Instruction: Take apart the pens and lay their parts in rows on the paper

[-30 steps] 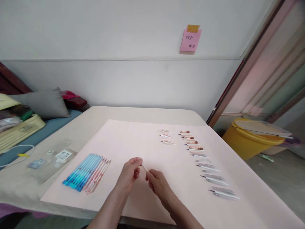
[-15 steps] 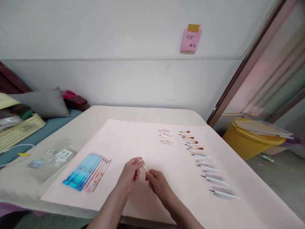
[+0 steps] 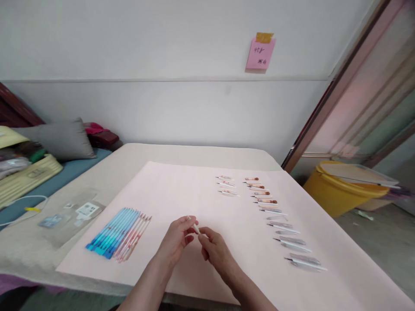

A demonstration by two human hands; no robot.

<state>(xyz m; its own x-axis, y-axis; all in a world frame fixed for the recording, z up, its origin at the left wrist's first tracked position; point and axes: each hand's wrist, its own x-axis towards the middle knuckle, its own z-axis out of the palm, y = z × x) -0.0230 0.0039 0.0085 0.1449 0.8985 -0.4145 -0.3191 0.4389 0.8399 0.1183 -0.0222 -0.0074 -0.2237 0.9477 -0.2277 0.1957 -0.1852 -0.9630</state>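
Over the middle of the pink sheet, a slim white pen part point(image 3: 196, 228) is held between both hands. My left hand point(image 3: 177, 235) pinches its upper left end between thumb and fingers. At the lower right end, the thumb and forefinger of my right hand point(image 3: 214, 248) are closed on it. My fingers hide both ends. Left of the hands lies a tight row of blue pens point(image 3: 113, 233), with several white-and-red patterned pens point(image 3: 134, 239) against it. To the right, dark-tipped refills lie beside clear pen barrels point(image 3: 285, 225) in a slanting column.
More small pen parts point(image 3: 227, 184) lie farther back on the pink sheet point(image 3: 181, 185). Clear plastic bags point(image 3: 73, 218) rest on the table's left side. A yellow bin point(image 3: 343, 190) stands on the floor at right. The white wall point(image 3: 181, 112) rises behind the table.
Both hands stay in nearly the same place around the white pen part. My right hand's fingers have shifted slightly up along it, and my left-hand fingers have loosened a little.
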